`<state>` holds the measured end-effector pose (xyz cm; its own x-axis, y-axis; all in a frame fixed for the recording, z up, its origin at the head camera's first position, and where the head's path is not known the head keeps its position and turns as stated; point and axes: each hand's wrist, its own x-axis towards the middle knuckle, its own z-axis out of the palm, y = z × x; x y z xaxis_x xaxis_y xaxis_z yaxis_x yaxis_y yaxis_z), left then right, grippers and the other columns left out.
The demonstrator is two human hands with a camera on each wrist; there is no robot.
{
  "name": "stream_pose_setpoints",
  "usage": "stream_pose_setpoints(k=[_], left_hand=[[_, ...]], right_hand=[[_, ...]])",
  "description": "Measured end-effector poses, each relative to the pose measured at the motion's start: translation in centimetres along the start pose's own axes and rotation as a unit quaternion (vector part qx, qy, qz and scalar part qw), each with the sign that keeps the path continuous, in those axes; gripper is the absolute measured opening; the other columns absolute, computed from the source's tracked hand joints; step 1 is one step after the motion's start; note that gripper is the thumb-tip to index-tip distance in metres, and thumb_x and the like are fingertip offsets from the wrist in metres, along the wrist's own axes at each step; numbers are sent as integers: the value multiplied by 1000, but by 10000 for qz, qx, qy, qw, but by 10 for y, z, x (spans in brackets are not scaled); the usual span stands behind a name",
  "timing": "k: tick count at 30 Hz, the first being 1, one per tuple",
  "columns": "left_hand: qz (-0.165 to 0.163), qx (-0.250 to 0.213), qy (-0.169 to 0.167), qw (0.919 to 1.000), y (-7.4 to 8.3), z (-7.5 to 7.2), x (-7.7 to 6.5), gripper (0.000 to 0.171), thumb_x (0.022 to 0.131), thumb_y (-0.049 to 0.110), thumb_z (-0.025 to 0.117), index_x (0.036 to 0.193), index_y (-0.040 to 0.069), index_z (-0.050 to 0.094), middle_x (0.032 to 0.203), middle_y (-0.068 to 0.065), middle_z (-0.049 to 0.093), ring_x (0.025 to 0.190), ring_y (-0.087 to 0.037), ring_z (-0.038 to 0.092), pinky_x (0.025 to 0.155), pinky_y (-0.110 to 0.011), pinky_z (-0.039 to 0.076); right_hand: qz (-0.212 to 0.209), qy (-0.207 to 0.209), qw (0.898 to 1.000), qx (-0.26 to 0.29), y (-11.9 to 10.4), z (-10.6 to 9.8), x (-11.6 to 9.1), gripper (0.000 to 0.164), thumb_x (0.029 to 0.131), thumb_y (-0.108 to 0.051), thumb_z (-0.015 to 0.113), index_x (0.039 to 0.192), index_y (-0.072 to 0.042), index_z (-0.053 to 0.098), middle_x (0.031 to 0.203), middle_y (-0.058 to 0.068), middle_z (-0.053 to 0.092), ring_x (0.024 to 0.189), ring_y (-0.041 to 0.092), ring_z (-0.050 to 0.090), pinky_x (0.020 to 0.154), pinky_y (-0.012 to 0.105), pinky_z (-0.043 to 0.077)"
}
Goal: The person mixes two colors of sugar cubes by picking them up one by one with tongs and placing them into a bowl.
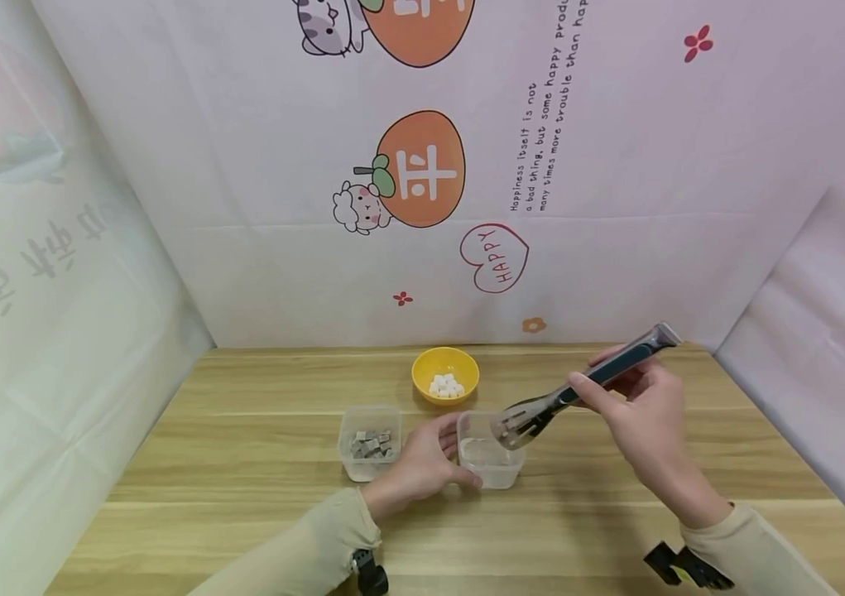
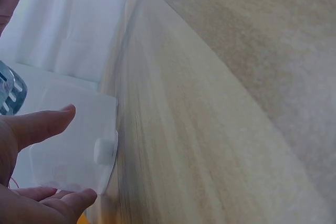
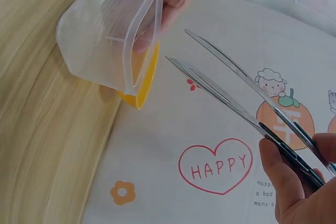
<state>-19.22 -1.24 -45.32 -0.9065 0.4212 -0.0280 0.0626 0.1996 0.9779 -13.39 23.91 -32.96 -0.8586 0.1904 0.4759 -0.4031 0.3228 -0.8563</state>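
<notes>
My right hand holds metal tongs with dark grips, pinched between thumb and fingers. Their slotted tips are apart above a clear plastic container, and the right wrist view shows nothing between them. With thumb and fingers spread around its left side, my left hand holds that container on the table. A small whitish block shape shows through the container's wall in the left wrist view. Left of this hand stands a second clear container with several grey cubes in it.
Behind the containers, a yellow bowl holds several small white cubes. The wooden table ends at a printed white cloth backdrop, with white cloth also hanging along both sides.
</notes>
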Motion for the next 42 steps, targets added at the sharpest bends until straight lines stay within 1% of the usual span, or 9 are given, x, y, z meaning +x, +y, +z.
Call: stream_pose_setpoints(k=[5, 7, 13, 17, 20, 27, 31, 38, 42], left_hand=[[-18, 52, -29, 10000, 0, -1, 0, 102, 67, -7, 94, 156, 1, 45, 158, -18, 48, 143, -35, 50, 119, -41, 43], [20, 56, -54, 10000, 0, -1, 0, 102, 67, -7, 94, 156, 0, 44, 159, -19, 47, 143, -35, 49, 118, -41, 43], [102, 91, -97, 9999, 1, 0, 0, 103, 66, -8, 93, 156, -2, 43, 159, -20, 47, 143, -36, 50, 118, -39, 43], [91, 113, -112, 9998, 1, 1, -1, 104, 66, -9, 93, 157, -3, 42, 160, -20, 45, 144, -37, 48, 119, -40, 42], [79, 99, -132, 9998, 3, 1, -1, 105, 66, -11, 92, 157, -2, 41, 161, -20, 44, 145, -36, 46, 120, -40, 40], [62, 100, -177, 9998, 3, 1, 0, 109, 66, -12, 91, 159, -5, 35, 163, -22, 40, 147, -38, 43, 121, -42, 38], [22, 70, -171, 9998, 3, 3, 0, 110, 65, -14, 91, 160, -3, 36, 163, -21, 40, 147, -37, 43, 121, -41, 38], [-26, -333, -235, 9992, 1, 2, -2, 110, 64, -25, 83, 160, -4, 34, 163, -23, 39, 149, -38, 39, 122, -43, 36], [3, -373, -267, 9989, 0, 2, -3, 109, 66, -26, 82, 161, -4, 33, 162, -24, 40, 149, -39, 39, 122, -44, 37]], right_hand=[[156, 39, 9984, 533, -4, -11, -10, 20, 89, 9, 79, 104, 2, 67, 90, 3, 73, 73, 13, 70, 66, 23, 65], [231, 21, 9978, 618, -5, -15, -15, 22, 88, 10, 79, 104, 1, 67, 90, 3, 73, 73, 13, 70, 66, 23, 64], [388, -185, 9987, 273, -5, -25, -30, 24, 88, 9, 81, 107, 2, 67, 91, 4, 74, 75, 14, 71, 65, 25, 65], [444, -433, 9980, -146, -4, -31, -40, 25, 90, 4, 80, 110, 3, 65, 92, 6, 74, 78, 16, 71, 66, 31, 66], [508, -490, 9965, -456, -3, -33, -47, 26, 91, 1, 81, 112, 3, 64, 95, 6, 73, 80, 16, 71, 66, 33, 67], [547, -622, 9919, -958, 3, -35, -61, 31, 91, -5, 83, 115, 0, 65, 101, 6, 71, 85, 13, 71, 66, 30, 66], [781, -663, 9897, -1004, 7, -35, -69, 34, 90, -7, 84, 116, 0, 64, 101, 8, 70, 85, 13, 70, 66, 29, 66], [1073, -663, 9866, -1036, 12, -34, -76, 35, 91, -10, 85, 116, 1, 64, 104, 10, 69, 86, 12, 70, 67, 29, 66], [1288, -698, 9839, -1024, 15, -34, -78, 36, 92, -13, 85, 118, -1, 63, 105, 10, 70, 87, 12, 69, 67, 30, 66]])
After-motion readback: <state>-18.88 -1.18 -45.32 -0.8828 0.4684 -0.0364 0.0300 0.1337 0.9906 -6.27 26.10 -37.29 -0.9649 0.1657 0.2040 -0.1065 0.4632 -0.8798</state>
